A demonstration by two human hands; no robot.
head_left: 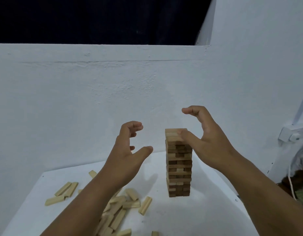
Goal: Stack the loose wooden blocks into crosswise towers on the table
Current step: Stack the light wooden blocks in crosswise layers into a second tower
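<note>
We look down on a white surface (164, 217) set against a pale painted wall (96, 92), with a dark opening above it. We can read no writing or label on anything here.

A tall tower (178, 169) of wooden blocks, its layers laid crosswise, stands upright on the surface right of centre. The loose blocks (118, 210) lie scattered flat to its left, some heaped beneath the left forearm, a few apart near the surface's left edge.

Our left hand (128, 150) is raised left of the tower and clear of it, its grip released: fingers loosely curled, thumb stretched toward the tower, holding nothing. Our right hand (208, 138) is raised at the tower's top right, fingers arched above it and the thumb lying against the upper layers; its grip is also released, clasping no block.
</note>
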